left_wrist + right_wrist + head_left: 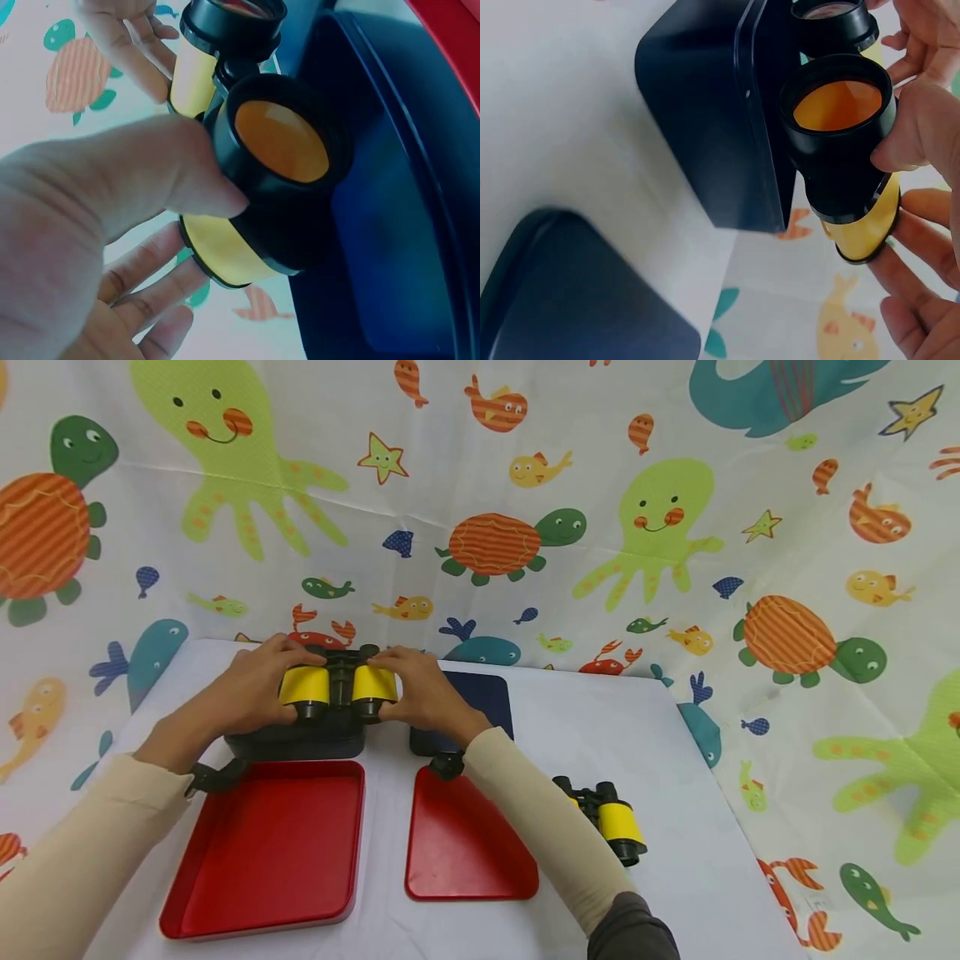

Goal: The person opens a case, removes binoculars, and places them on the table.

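Yellow and black binoculars [341, 683] are held between both hands above a dark blue box [292, 745] at the back left of the table. My left hand [258, 687] grips the left barrel, its thumb on the black lens end in the left wrist view. On the other barrel, my right hand [426, 692] has a like grip, thumb against the black rim [840, 135] and fingers round the yellow part. Orange-tinted lenses [283, 141] show in both wrist views. The box's inner wall [397, 187] appears beside the binoculars.
Two red trays, a larger one [277, 843] and a smaller one [465, 852], lie in front. A dark blue lid-like piece [480, 697] is behind the small tray. A second pair of binoculars [618, 827] lies at the right, partly behind my right sleeve.
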The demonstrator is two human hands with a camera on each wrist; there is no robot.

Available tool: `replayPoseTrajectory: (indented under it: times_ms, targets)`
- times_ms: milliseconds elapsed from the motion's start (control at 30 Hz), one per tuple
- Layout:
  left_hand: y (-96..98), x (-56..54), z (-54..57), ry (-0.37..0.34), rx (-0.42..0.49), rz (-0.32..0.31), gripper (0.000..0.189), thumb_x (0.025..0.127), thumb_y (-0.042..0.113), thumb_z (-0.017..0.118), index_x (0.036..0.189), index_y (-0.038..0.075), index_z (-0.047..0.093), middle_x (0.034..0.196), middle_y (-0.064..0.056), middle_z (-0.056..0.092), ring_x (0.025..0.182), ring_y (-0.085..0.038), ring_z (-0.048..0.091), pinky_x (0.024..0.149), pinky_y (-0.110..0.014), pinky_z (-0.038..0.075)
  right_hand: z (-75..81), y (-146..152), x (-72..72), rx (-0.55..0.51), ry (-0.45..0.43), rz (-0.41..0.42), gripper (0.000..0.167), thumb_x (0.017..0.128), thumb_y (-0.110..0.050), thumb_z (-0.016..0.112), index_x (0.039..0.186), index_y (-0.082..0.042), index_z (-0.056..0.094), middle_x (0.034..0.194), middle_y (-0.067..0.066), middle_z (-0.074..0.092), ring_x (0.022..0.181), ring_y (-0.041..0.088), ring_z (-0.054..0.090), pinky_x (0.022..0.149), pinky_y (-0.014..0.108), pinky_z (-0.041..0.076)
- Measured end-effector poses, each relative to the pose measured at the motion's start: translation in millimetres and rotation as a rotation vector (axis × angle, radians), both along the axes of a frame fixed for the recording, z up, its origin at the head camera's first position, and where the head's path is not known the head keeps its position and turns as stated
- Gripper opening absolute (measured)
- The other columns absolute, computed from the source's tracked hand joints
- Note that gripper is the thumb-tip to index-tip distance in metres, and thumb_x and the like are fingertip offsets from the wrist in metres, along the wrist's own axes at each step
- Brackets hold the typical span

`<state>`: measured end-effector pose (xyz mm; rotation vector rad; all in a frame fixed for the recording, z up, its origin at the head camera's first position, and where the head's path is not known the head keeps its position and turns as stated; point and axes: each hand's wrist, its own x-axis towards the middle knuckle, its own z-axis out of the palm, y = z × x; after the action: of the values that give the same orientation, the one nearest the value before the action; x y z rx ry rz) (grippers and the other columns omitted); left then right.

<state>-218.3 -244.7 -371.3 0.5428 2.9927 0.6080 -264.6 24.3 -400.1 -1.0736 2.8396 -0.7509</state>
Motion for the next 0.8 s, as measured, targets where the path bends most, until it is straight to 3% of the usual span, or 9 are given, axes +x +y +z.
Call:
replayPoseTrajectory:
  times_ms: [333, 500, 633, 800]
  targets:
    - [38.2, -6.2, -2.4, 0.031, 0.033, -0.071, 0.067, 0.071, 0.007, 0.089, 0.135, 0.007, 0.069, 0.139, -0.023, 0.055, 0.127, -0.044, 0.054, 0.103, -0.063, 0.039, -2.7, 41.4, 5.0, -0.015, 0.022, -0.049, 0.065, 0.088, -0.023, 0.083, 0.149, -0.018, 0.063, 0.151, 0.003, 0.062, 0.143, 0.024, 0.053, 0.120, 0.047, 0.039]
    - [54.1, -9.9, -6.6, 0.027, 0.059, -0.088, 0.062, 0.072, 0.006, 0.089, 0.132, 0.007, 0.071, 0.141, -0.022, 0.056, 0.132, -0.046, 0.052, 0.114, -0.069, 0.036, -4.8, 59.4, 6.7, -0.020, 0.016, -0.083, 0.060, 0.088, -0.022, 0.083, 0.145, -0.018, 0.066, 0.152, 0.001, 0.061, 0.145, 0.024, 0.051, 0.128, 0.053, 0.032]
    - [67.0, -12.4, -8.6, 0.038, 0.080, -0.108, 0.060, 0.073, 0.008, 0.089, 0.130, 0.007, 0.072, 0.138, -0.021, 0.057, 0.127, -0.043, 0.055, 0.113, -0.066, 0.039, -6.0, 73.6, 8.4, -0.035, 0.011, -0.108, 0.058, 0.087, -0.020, 0.083, 0.142, -0.017, 0.068, 0.152, 0.002, 0.061, 0.148, 0.027, 0.050, 0.130, 0.061, 0.026]
    - [83.1, -15.7, -11.1, 0.034, 0.107, -0.131, 0.057, 0.074, 0.008, 0.090, 0.129, 0.007, 0.073, 0.136, -0.019, 0.056, 0.124, -0.042, 0.055, 0.111, -0.062, 0.041, -8.8, 91.9, 10.9, -0.055, 0.028, -0.129, 0.052, 0.085, -0.018, 0.085, 0.135, -0.016, 0.071, 0.153, 0.003, 0.062, 0.147, 0.027, 0.051, 0.128, 0.058, 0.032]
